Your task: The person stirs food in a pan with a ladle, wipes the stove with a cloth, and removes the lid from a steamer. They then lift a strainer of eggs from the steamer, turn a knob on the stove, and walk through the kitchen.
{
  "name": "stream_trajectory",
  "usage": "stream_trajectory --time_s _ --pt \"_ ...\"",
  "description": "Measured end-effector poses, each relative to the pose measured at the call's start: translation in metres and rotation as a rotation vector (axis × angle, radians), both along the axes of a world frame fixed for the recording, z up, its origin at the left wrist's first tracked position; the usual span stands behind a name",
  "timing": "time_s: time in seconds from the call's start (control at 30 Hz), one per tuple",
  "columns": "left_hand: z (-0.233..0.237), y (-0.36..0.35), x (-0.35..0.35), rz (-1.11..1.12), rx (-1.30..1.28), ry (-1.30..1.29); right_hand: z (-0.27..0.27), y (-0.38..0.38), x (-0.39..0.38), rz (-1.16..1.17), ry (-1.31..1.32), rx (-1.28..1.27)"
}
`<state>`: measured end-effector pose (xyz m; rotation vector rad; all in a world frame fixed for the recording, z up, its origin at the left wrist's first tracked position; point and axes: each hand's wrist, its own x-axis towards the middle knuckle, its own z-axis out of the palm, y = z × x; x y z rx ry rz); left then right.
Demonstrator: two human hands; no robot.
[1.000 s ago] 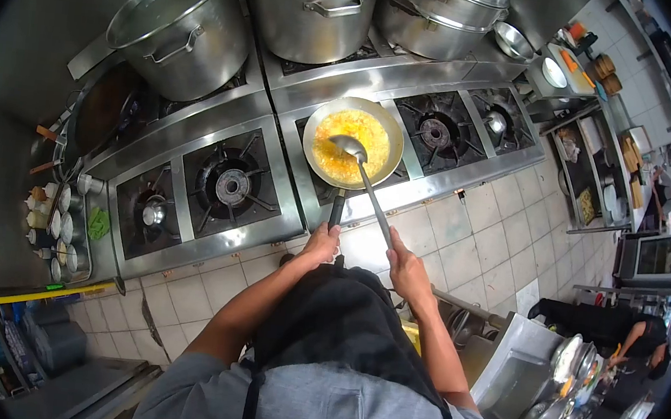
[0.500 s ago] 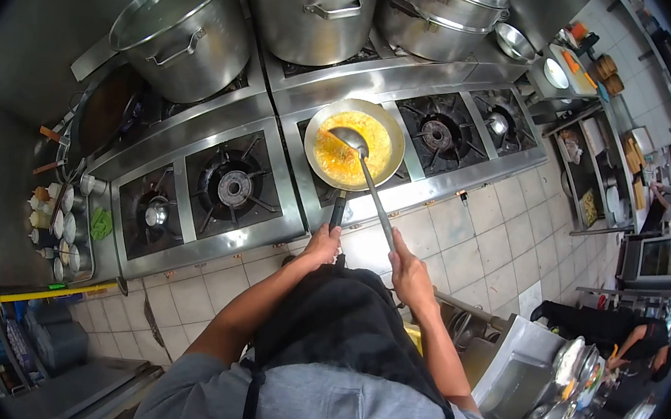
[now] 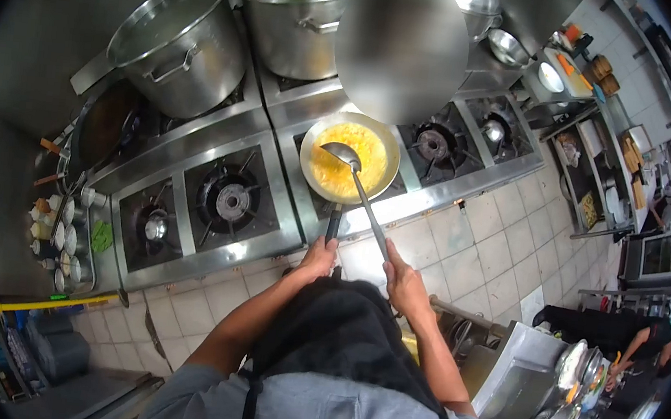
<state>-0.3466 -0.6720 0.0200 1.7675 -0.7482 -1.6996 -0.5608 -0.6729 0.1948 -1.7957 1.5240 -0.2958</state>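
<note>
**Round light-metal frying pan [image 3: 392, 165] in use, 2-handed**

The pan stands over a burner position on the long stainless-steel range [image 3: 469, 183], directly in front of the worker. A bright yellow, lumpy, wet-looking mixture [image 3: 367, 142] spreads across its base. The bowl of a long-handled grey metal ladle [image 3: 366, 202] lies within the rim; how deep it dips, I cannot tell.

The bare left hand [image 3: 318, 258] is clamped around the pan's black handle. The bare right hand [image 3: 407, 282] is closed on the ladle's upper shaft. The 2 hands are well apart.

To the left of the pan, 1 black cast-looking burner [image 3: 232, 200] has nothing upon it. Behind stand 2 large, open steel stockpots, 1 further left [image 3: 201, 85] and 1 nearer the pan [image 3: 287, 45]. A blurred patch obscures the area right of them. A co-worker in black [image 3: 597, 329] is at the far right.
</note>
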Motion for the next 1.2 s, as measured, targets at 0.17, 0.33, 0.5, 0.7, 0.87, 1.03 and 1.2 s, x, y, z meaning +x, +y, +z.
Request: stream_trajectory --time_s 0.17,0.33,0.5,0.7,0.87,1.03,1.2 --pt "0.01 0.0 0.0 0.001 -0.005 0.006 -0.027 -0.018 0.003 -0.017 -0.033 -0.024" --pt "0.014 -0.002 -0.002 -0.019 -0.025 -0.045 -0.005 -0.024 0.001 -0.041 -0.003 0.035" --pt "0.022 -0.005 0.0 -0.031 -0.026 -0.043 -0.027 -0.03 -0.004 -0.029 -0.013 -0.061" --pt "0.004 0.001 0.0 -0.036 -0.021 -0.019 -0.015 -0.023 0.005 -0.017 0.057 0.057" --pt "0.012 -0.001 0.0 -0.039 -0.021 -0.041 0.001 -0.018 0.008 -0.016 -0.012 0.019" --pt "0.009 -0.01 -0.002 0.016 -0.024 -0.007 -0.021 -0.029 0.005 0.014 0.017 -0.01" --pt "0.02 -0.001 -0.004 0.008 0.006 -0.022 -0.024 -0.013 0.002 0.014 0.035 0.025"
